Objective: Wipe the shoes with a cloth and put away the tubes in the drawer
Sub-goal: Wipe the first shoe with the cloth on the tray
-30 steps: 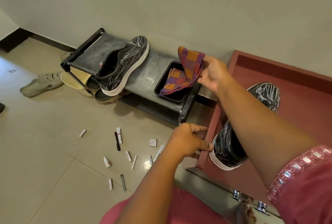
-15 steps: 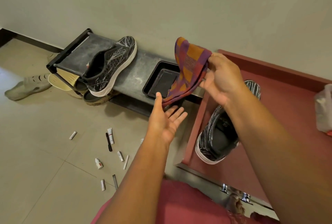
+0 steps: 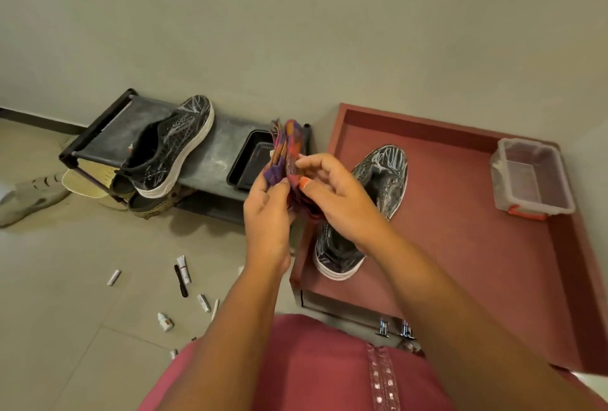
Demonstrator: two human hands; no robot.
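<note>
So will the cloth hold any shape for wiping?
Probably not: the cloth looks floppy, bunching into folds where both hands, left and right, pinch it. It seems light, with its top edge standing free. The frayed edge may snag.

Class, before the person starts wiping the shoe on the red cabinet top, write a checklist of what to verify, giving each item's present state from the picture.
1. Cloth held in both hands, left hand and right hand: ok.
2. Cloth folded into a neat pad: cannot tell.
3. Shoe on the cabinet top within reach, just beyond the hands: ok.
4. Second shoe waiting on the rack: ok.
5. Tubes put away: not ok, scattered on the floor.
</note>
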